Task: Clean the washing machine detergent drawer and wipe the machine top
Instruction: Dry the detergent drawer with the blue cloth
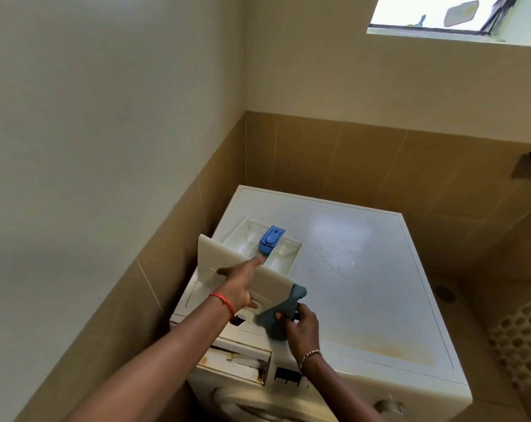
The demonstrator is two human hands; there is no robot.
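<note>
1. The soap drawer [227, 263] is out of the washing machine [373, 293]. It lies on the left side of the machine's top, with its flat front facing the person.
2. The left hand [239, 289] holds the drawer's front. The thumb is tucked under the edge and one finger points straight into the drawer.
3. A blue piece [271, 239] sits in the middle part of the drawer.
4. The right hand [302, 328] squeezes a blue-grey cloth [277, 322]. The cloth touches the right corner of the drawer's front.
5. The hole [236, 363] where the drawer goes is open and has brown marks.
6. The machine's top has white specks and a yellow stain near the front.
7. A red band [223, 300] is on the left wrist.
</note>
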